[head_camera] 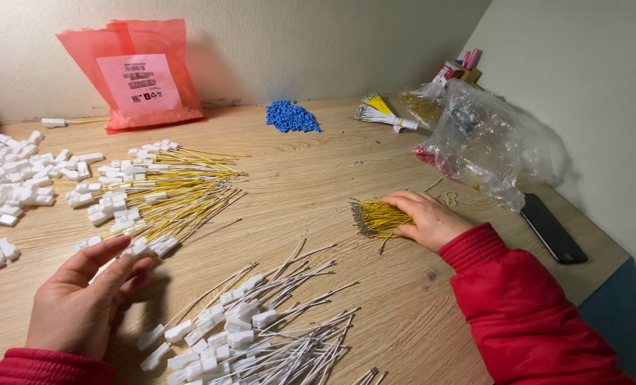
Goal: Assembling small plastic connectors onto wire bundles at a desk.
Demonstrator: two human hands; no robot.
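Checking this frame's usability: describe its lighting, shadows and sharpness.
Head view: soft, even light, no harsh glare; a dim shadow lies right of the left hand on the pale wooden table; the right hand on the bundle of thin yellow wires looks sharp; edges bend slightly from the wide lens.

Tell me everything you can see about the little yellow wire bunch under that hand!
The bunch of yellow wires is a small bundle of thin, short strands lying flat on the wooden table. The ends pointing left look dark and metallic, lined up roughly together. The right hand rests on its right part, fingers pressing it down, so that end is hidden. One or two strands stick out loose below. Nothing else touches it.
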